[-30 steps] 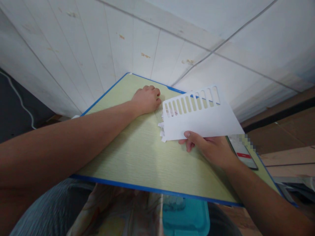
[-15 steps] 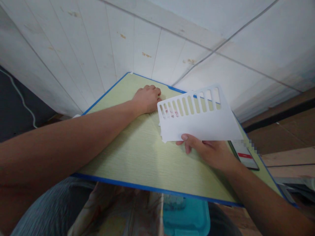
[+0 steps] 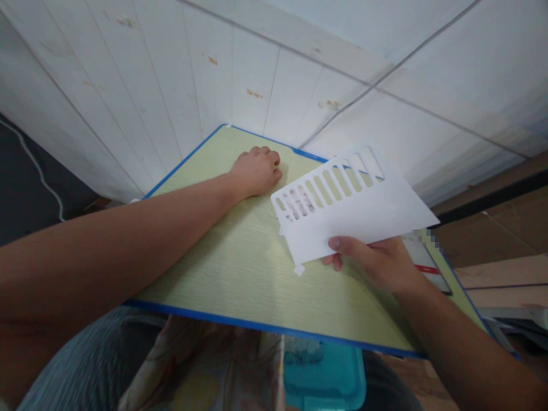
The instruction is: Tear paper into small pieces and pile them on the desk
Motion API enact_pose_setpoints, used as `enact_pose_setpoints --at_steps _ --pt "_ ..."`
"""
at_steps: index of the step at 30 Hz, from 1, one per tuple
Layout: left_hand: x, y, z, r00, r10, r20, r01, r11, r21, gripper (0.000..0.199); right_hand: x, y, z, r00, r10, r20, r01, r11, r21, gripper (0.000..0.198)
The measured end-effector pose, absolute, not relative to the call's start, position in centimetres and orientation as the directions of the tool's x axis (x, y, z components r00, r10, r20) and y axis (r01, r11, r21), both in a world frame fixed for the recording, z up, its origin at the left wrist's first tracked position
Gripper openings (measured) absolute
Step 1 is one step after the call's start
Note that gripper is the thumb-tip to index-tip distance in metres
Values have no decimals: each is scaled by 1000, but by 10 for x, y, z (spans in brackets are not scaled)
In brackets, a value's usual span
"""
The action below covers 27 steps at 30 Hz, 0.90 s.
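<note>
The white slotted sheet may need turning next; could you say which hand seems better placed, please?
Likely the right hand: it holds the sheet at its near edge, thumb on top. The left hand rests on the pale green, blue-edged tabletop without holding the sheet.

Soft, dim light, faint shadows on the tabletop (image 3: 231,274), wide-angle stretch toward edges.

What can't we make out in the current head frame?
All in the head view:
- Left hand: palm, and anything under it, hidden by the hand itself.
- Right hand: most fingers hidden behind the white slotted card.
- Reddish marks seen through the slots: too small and blurred to read.
- Phone-like device: partly covered by card and hand, with pixelation near its top.
- Teal container: partly hidden by the tabletop.
</note>
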<state>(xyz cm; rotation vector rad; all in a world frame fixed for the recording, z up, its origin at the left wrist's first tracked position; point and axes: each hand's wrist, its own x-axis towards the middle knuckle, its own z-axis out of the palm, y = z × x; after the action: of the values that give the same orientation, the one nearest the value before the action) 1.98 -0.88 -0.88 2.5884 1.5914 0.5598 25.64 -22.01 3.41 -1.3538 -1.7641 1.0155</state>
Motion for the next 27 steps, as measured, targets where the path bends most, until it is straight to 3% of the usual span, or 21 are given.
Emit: enact_pose_setpoints --at_steps 7,16,27 --pt "20 -8 -9 405 873 274 850 -469 239 46 258 -219 36 -265 964 22 414 135 -900 37" --pt "20 -13 -3 409 878 248 858 -462 225 47 264 -225 42 -486 848 -213 335 -44 -941 21" --pt "20 -12 -4 405 877 258 854 -463 236 48 268 -226 43 -487 827 -281 289 -151 -945 12"
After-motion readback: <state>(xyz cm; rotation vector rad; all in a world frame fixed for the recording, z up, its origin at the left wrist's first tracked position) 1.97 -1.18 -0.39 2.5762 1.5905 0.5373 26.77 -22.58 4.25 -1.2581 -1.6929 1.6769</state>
